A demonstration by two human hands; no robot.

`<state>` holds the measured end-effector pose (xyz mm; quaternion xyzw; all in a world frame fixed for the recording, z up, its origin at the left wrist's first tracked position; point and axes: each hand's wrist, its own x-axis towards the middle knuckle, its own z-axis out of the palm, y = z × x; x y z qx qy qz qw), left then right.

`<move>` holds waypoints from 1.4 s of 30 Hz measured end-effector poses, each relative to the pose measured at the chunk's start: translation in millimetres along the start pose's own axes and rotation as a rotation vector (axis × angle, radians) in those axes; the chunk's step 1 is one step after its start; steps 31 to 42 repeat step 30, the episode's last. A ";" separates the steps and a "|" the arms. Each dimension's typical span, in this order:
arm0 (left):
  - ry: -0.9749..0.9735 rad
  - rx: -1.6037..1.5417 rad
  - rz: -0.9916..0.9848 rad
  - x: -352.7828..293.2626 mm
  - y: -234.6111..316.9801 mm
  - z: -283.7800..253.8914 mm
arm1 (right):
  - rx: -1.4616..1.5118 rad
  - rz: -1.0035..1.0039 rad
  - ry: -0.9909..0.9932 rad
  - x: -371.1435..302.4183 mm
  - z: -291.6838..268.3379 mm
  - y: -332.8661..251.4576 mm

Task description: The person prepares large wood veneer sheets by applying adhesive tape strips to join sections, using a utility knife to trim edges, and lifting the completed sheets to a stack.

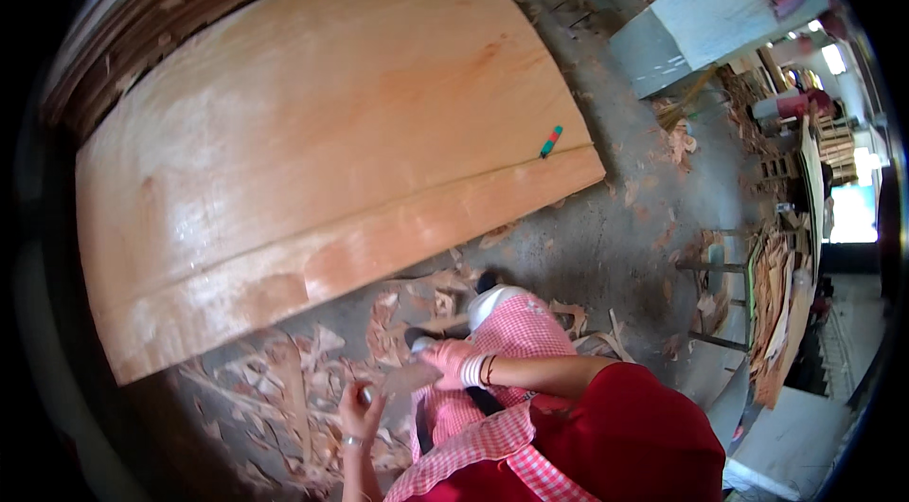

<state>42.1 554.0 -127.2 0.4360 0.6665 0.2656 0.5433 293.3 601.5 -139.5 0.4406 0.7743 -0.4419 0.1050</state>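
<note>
My right hand (pixel 453 362), in a pinkish glove with a white striped cuff, is closed near my lap. A flat tan strip (pixel 412 377), blurred and perhaps wood veneer, sticks out of it toward my left hand. My bare left hand (pixel 360 415) is curled, fingers bent round a small pale spot I cannot make out. Both hands are just short of the near edge of a large wooden sheet (pixel 331 123). On that sheet, close to its right edge, lies a small green-and-red tool (pixel 551 141), untouched.
Torn veneer scraps (pixel 294 388) litter the floor below the sheet. Dark stacked sheets (pixel 104 76) rise behind it. A pale blue-grey block (pixel 701 19) with a red item on top stands at far right. Beyond, veneer sheets (pixel 772 303) lie piled on a rack.
</note>
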 end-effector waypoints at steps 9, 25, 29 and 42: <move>0.204 0.396 0.016 87.6 -89.9 228.2 | 0.278 0.335 0.013 -77.0 10.4 183.2; 0.715 0.082 -0.312 298.6 -312.4 403.2 | -0.168 0.620 0.652 -131.8 -46.9 534.7; 0.550 0.131 -0.310 287.0 -326.2 374.7 | -0.409 0.298 0.702 -48.2 -141.4 607.8; 0.482 0.233 -0.295 283.5 -301.1 398.8 | -0.454 0.391 0.571 -39.2 -158.3 618.1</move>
